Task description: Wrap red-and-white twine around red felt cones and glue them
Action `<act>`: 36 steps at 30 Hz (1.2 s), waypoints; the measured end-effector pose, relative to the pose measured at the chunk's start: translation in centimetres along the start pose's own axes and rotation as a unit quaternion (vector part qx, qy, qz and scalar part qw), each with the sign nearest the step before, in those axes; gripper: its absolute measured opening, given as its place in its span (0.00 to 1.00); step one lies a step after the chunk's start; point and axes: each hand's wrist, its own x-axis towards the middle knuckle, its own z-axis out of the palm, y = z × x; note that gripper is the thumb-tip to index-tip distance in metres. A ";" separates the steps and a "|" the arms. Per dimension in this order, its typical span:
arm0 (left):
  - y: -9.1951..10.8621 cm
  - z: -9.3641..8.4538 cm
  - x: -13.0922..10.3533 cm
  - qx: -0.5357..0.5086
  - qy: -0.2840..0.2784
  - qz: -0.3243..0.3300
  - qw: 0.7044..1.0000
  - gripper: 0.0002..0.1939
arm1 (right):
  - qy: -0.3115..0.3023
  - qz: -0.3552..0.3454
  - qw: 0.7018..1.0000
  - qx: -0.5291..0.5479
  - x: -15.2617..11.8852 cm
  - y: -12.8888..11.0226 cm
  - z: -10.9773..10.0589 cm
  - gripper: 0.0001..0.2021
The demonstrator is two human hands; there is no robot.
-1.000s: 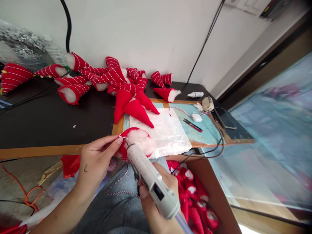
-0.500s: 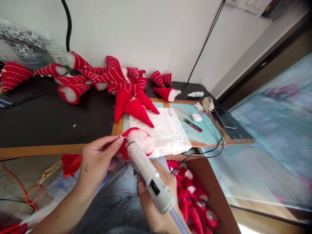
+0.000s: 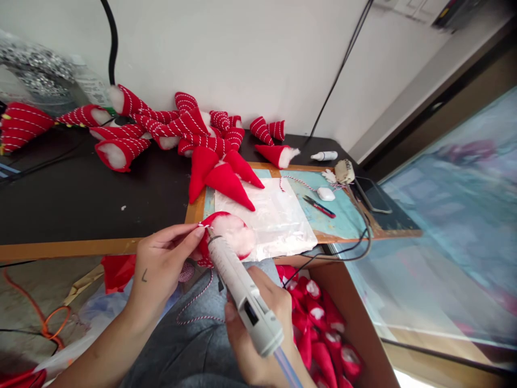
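A red fabric piece stuffed with white fluff (image 3: 232,231) sits at the table's front edge, its open end facing up. My left hand (image 3: 167,253) pinches its left rim together with the end of a red-and-white cord (image 3: 197,298), which hangs down in a loop over my lap. My right hand (image 3: 262,318) is wrapped round a white glue gun (image 3: 242,291), a clear stick coming out of its back. The gun's nozzle points at the rim, close beside my left fingertips. Whether the nozzle touches the fabric is too small to tell.
Red cones (image 3: 230,186) and striped cones (image 3: 189,124) lie behind the work. On the right are snips (image 3: 320,206), a small white case (image 3: 325,194), a white tube (image 3: 324,156) and a phone (image 3: 374,195). Below, a cardboard box (image 3: 363,323) holds several red stuffed pieces.
The glue gun and my right hand have shifted slightly to the left. My left hand has stayed almost still on the rim.
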 end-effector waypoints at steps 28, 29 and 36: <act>-0.5 -0.5 0.2 0.040 0.003 0.067 0.997 0.12 | 0.024 0.032 0.999 0.025 0.0 0.1 -0.1 0.12; -0.1 -0.6 0.4 0.050 0.005 0.081 0.995 0.11 | 0.037 0.029 0.998 0.036 -0.2 0.3 -0.2 0.13; 7.6 -1.7 2.6 0.205 0.062 0.327 0.921 0.07 | 0.192 0.051 0.975 0.095 -2.2 3.4 -1.7 0.17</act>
